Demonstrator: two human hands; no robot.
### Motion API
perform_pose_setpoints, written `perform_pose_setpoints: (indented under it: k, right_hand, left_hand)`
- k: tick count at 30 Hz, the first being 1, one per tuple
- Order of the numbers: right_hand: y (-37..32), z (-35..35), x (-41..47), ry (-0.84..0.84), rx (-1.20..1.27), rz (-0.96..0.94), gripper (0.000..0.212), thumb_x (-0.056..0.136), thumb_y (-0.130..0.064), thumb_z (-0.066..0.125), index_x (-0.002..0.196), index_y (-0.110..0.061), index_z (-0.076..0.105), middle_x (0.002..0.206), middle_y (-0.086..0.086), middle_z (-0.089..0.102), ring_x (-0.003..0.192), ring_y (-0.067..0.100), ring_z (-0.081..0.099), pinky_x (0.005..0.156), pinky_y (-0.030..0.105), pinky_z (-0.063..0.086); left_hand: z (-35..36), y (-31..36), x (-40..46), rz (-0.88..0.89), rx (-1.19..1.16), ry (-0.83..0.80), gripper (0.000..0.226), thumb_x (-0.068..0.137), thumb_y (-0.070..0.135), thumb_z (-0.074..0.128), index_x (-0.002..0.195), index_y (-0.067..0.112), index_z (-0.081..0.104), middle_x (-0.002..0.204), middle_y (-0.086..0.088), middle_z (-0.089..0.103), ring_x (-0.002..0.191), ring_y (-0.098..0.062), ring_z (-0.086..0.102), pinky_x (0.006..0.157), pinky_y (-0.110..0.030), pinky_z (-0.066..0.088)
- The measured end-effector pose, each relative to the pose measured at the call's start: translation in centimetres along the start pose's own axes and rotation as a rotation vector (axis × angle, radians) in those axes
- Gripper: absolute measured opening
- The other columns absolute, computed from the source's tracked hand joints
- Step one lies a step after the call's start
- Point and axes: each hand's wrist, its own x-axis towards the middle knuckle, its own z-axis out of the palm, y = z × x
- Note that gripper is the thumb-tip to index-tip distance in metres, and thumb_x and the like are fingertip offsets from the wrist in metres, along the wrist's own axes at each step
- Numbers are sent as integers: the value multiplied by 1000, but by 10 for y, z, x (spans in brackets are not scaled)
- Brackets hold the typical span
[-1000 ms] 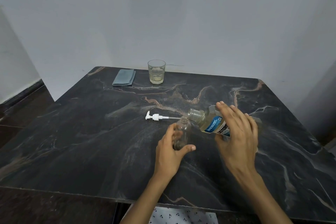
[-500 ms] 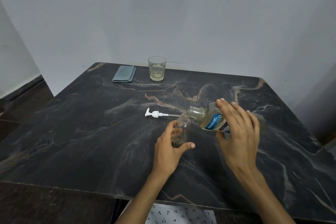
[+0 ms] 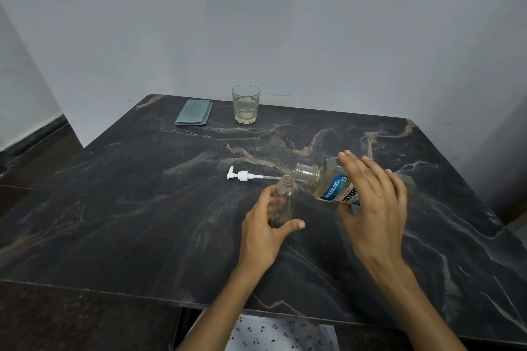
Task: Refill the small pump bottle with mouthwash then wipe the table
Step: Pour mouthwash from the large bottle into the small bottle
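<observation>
A small clear bottle (image 3: 286,199) stands upright and uncapped near the middle of the dark marble table (image 3: 142,208). My left hand (image 3: 263,226) grips it low down, thumb in front. My right hand (image 3: 370,205) holds the mouthwash bottle (image 3: 325,184), which is tilted almost flat, pale yellow liquid inside, its open neck just above the small bottle's mouth. The white pump head (image 3: 242,175) with its tube lies on the table to the left of the small bottle. A folded blue-grey cloth (image 3: 194,112) lies at the table's far edge.
A glass (image 3: 245,104) with a little pale liquid stands at the far edge beside the cloth, close to the wall. The table's front edge runs just before my forearms. Dark floor shows at the left.
The mouthwash bottle's neck stays over the small bottle's mouth, and both hands keep their grips. The view has tilted up a little.
</observation>
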Motion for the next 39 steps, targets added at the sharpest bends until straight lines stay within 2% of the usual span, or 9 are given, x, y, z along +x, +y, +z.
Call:
perform_pose_setpoints:
  k: [7, 17, 21, 25, 31, 33, 39]
  right_hand:
    - [-1, 0, -1, 2, -3, 7, 103, 47, 12, 85, 137, -18, 43, 136, 2, 53, 129, 23, 42, 109, 33, 16]
    - [-2, -2, 0, -1, -13, -4, 105, 47, 13, 84, 137, -20, 41, 136, 1, 53, 129, 21, 41, 109, 31, 14]
    - [-1, -2, 0, -6, -11, 1, 106, 47, 12, 85, 138, -20, 41, 136, 2, 53, 129, 22, 42, 108, 33, 15]
    - [-2, -3, 0, -9, -15, -4, 106, 47, 14, 83, 138, -20, 41, 137, 0, 52, 129, 20, 40, 109, 31, 14]
    - [-3, -4, 1, -14, -17, 0, 102, 48, 14, 82, 137, -18, 44, 137, -2, 51, 130, 20, 41, 109, 30, 14]
    - [-3, -4, 1, -14, -18, -1, 103, 48, 14, 82, 138, -19, 43, 137, -1, 52, 129, 20, 40, 109, 30, 14]
    - [-2, -4, 0, -18, -24, -2, 106, 47, 14, 83, 138, -21, 40, 137, -1, 52, 130, 19, 39, 109, 30, 12]
  left_hand:
    - [-1, 2, -1, 2, 6, -7, 66, 61, 36, 84, 104, 65, 42, 103, 23, 60, 105, -2, 60, 93, -34, 52]
    - [-2, 4, -1, 4, 7, -8, 65, 59, 42, 82, 105, 64, 42, 103, 23, 60, 107, -2, 60, 94, -35, 52]
    - [-2, 4, -2, 7, 8, -9, 67, 61, 38, 83, 105, 66, 41, 103, 23, 60, 107, -1, 60, 94, -33, 52]
    - [-2, 4, -1, 5, -3, -13, 65, 61, 37, 83, 108, 57, 43, 106, 20, 61, 107, -3, 60, 94, -36, 52]
    - [-2, 5, -1, 12, -3, -2, 65, 61, 35, 84, 105, 59, 43, 102, 25, 60, 105, -3, 61, 93, -33, 52]
    - [-2, 5, -1, 7, -11, -3, 64, 59, 38, 83, 106, 58, 44, 102, 23, 60, 105, -3, 61, 93, -34, 52]
    - [-1, 4, -1, 1, -17, -1, 67, 62, 30, 85, 107, 56, 43, 105, 19, 61, 107, -6, 60, 94, -38, 52]
